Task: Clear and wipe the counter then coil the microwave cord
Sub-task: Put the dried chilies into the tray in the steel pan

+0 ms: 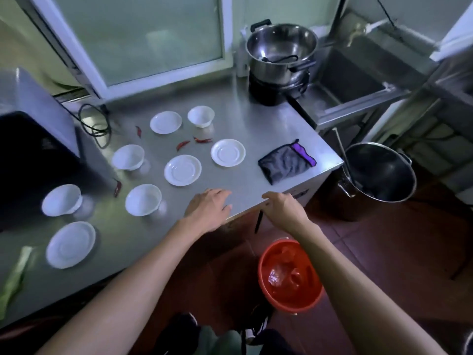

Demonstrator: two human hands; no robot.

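The steel counter (250, 124) carries several white bowls, such as one bowl (143, 199), and white saucers, such as one saucer (182, 170). Dried red chilies (183, 144) lie scattered among them. A grey cloth (285, 163) with purple trim lies near the right edge. At the left stands the microwave (33, 149), with its black cord (96, 124) looped loosely behind it. My left hand (208, 210) rests flat on the counter's front edge with relaxed fingers. My right hand (284, 208) hovers at the counter's front right corner, fingers loosely bent, holding nothing.
A steel pot (280, 51) sits on a black burner at the back right, beside a sink (358, 80). On the floor stand a red bin (289, 275) with a plastic liner and a large steel pot (378, 172). Something green (12, 278) lies at the counter's near left.
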